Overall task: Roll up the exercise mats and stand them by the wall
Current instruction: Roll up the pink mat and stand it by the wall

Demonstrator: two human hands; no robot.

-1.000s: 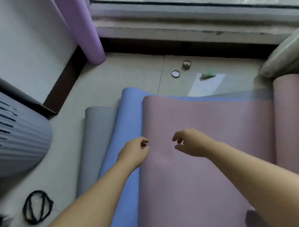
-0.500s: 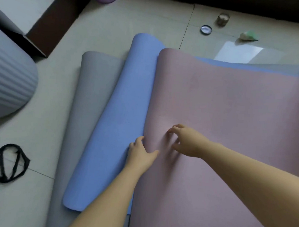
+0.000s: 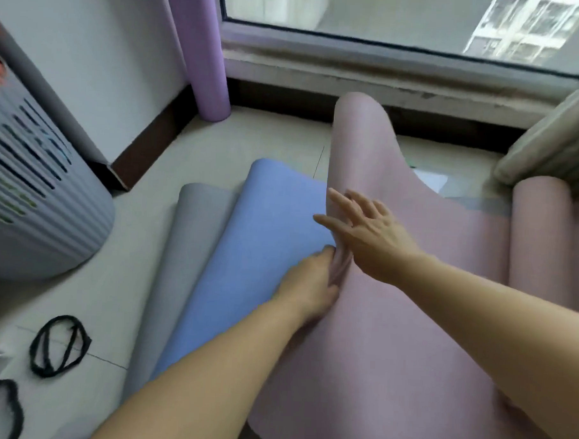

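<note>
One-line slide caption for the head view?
Left hand grips the pink mat's lifted edge, right hand open against it; blue mat and grey mat beneath, rolled purple mat at the wall.

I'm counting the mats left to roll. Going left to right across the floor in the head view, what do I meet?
Grey ribbed appliance → grey mat → blue mat → pink mat, its far corner raised → pink roll.

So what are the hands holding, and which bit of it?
The left hand grips the pink mat by its side edge, lifted off the blue mat. The right hand holds nothing; its spread fingers rest against the pink mat.
</note>
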